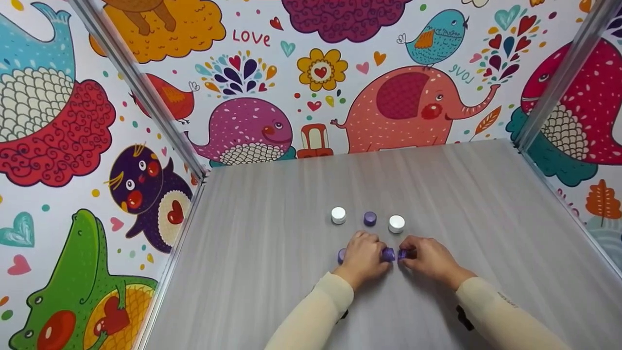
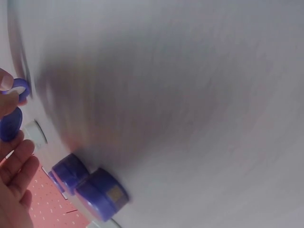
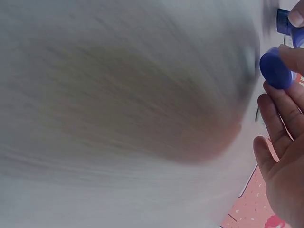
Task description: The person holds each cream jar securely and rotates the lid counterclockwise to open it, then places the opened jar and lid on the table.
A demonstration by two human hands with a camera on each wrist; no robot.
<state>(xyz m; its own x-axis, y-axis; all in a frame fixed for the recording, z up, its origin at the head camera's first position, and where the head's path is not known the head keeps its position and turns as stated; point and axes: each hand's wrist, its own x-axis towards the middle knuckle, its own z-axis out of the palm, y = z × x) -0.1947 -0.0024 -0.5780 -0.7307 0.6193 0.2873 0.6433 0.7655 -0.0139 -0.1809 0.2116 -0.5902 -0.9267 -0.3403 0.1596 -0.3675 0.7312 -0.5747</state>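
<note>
Near, at your cuffs: two sleeves (image 1: 311, 316), cream, one per arm. Landmark for places: the middle jar (image 1: 370, 218), small, purple, upright on the table (image 1: 252, 233).

Two hands, both nearer you than the middle jar. Your left hand (image 1: 363, 255) has its fingers curled round one purple jar, the held jar (image 1: 388, 254), out in front of the middle jar and slightly right. Your right hand (image 1: 430, 255) pinches one purple lid (image 3: 274, 70) between thumb and fingers, just right of the held jar, a narrow gap between the two pieces. In the left wrist view the lid's ring shows a pale centre; cannot tell whether that is a liner.

Purple pieces, four: the held jar, the lid, the middle jar, and a near jar (image 1: 341, 255), standing nearer you than the middle jar and to its left, partly hidden behind your left hand.

White jars, two: left white jar (image 1: 338, 215) and right white jar (image 1: 396, 224), flanking the middle jar, apart from it. Both have white tops. Contents of all jars hidden from view.

Beyond the middle jar: one printed wall (image 1: 252, 19), with one coral elephant (image 1: 393, 116).
</note>
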